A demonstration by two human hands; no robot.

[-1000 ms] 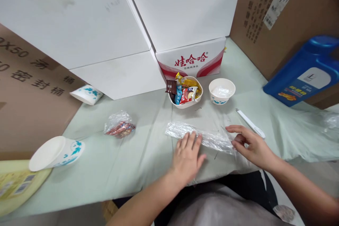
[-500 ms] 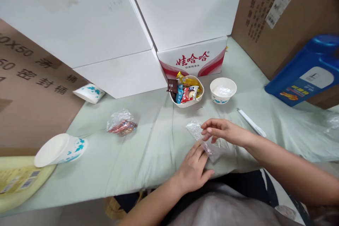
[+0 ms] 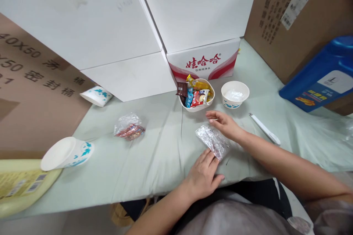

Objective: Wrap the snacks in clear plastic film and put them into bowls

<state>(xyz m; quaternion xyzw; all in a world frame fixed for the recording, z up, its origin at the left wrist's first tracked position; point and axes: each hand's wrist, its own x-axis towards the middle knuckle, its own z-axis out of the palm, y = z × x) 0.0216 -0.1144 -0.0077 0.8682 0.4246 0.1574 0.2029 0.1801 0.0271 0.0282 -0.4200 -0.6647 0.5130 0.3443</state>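
Observation:
A crumpled clear plastic bag [image 3: 211, 139] lies on the pale green cloth in front of me. My left hand [image 3: 202, 176] rests palm down, its fingers stretched out and their tips touching the bag's near edge. My right hand [image 3: 224, 125] is at the bag's far right side, fingers extended and slightly curved, with no object visible in them. Just beyond that hand stands a white bowl of wrapped snacks [image 3: 196, 95]. A paper bowl [image 3: 235, 95] with clear plastic inside stands to its right.
Left of the bag lies another clear bag with red wrapped pieces [image 3: 131, 130]. A white utility knife [image 3: 264, 129] lies at right, near a blue bottle [image 3: 317, 84]. Tipped paper cups [image 3: 79, 156] are at left. White boxes [image 3: 204, 58] and cartons [image 3: 292, 25] line the back.
My right hand has moved away from me, off the middle of the plastic bag, so more of the bag shows. My left hand stays nearly in place. The view has shifted slightly.

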